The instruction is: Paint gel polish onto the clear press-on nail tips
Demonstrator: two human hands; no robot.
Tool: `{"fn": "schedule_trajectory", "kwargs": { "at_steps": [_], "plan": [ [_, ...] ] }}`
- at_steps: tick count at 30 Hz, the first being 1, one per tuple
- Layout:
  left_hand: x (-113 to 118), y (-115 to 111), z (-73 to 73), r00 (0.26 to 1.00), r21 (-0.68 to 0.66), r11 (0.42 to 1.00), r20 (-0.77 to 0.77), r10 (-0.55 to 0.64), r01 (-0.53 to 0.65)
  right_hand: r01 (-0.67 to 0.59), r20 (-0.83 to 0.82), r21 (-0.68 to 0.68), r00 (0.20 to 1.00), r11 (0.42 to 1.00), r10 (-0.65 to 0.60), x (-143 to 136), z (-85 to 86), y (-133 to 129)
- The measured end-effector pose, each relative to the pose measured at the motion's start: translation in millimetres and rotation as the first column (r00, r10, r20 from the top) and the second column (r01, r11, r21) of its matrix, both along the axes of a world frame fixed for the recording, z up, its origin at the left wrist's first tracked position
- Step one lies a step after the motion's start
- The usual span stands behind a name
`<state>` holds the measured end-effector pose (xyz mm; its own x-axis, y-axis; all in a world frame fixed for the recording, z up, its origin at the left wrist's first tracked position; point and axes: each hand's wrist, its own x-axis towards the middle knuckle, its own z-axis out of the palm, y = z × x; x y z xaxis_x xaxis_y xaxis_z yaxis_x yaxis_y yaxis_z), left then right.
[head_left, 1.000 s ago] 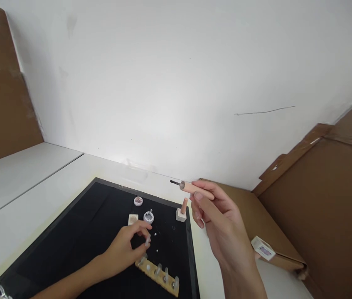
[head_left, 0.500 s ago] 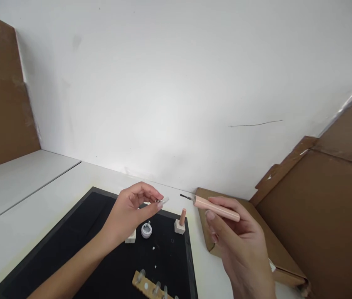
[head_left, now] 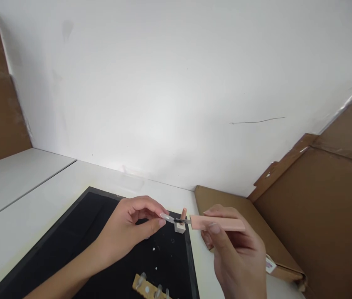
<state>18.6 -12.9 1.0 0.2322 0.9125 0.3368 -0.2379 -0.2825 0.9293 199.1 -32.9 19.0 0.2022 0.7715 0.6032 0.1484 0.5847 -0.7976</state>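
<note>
My left hand (head_left: 122, 226) is closed in a pinch on a clear false nail (head_left: 168, 218), which points right from the fingertips. In my right hand (head_left: 240, 253) is a nail polish brush (head_left: 199, 222), gripped by its flat-sided pink handle. Its dark bristles lie at the free end of the nail; whether they touch it I cannot tell for sure. Behind the brush tip, a small bottle (head_left: 180, 228) with a pale square base and a pinkish stick-like cap stands upright on the black mat. The left hand hides part of the mat.
The black mat (head_left: 119, 276) lies on a white table (head_left: 54, 187). A tan strip (head_left: 141, 287) bearing several clear nail tips sits at its front, near small white bits (head_left: 153, 249). A flat cardboard box (head_left: 275, 245) lies right; cardboard panels flank the white wall (head_left: 163, 104).
The false nail and the brush have come together from a visible gap. Both hands are slightly lower, and the brush has levelled out. My left hand now covers the little white pot.
</note>
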Motion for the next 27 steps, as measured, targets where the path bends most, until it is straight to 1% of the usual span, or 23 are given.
{"fn": "schedule_trajectory", "kwargs": {
  "at_steps": [6, 11, 15, 20, 24, 27],
  "plan": [
    [0, 0, 1.9, 0.999, 0.055, 0.998, -0.037, 0.014, -0.012, 0.013, 0.087, 0.017, 0.996, 1.0, -0.014, -7, -2.2, -2],
    [0, 0, 2.4, 0.999, 0.082, 0.997, -0.049, 0.02, -0.016, -0.035, 0.194, 0.016, 0.981, 0.999, 0.032, -10, 0.2, -2],
    [-1, 0, 1.5, 0.998, 0.111, 0.993, -0.053, 0.045, -0.039, -0.036, 0.248, 0.08, 0.969, 0.996, 0.015, -12, -0.5, -3],
    [-2, -3, 1.3, 0.983, 0.206, 0.973, -0.129, 0.129, -0.101, -0.064, 0.295, 0.179, 0.955, 0.982, 0.009, -13, -1.4, -6],
    [-2, -3, 2.8, 0.961, 0.316, 0.935, -0.166, 0.222, -0.162, -0.067, 0.354, 0.242, 0.935, 0.968, -0.024, -14, -1.0, -8],
    [-3, -3, 3.9, 0.947, 0.373, 0.91, -0.183, 0.265, -0.182, -0.059, 0.397, 0.266, 0.916, 0.962, -0.053, -14, 0.6, -9]
  ]
}}
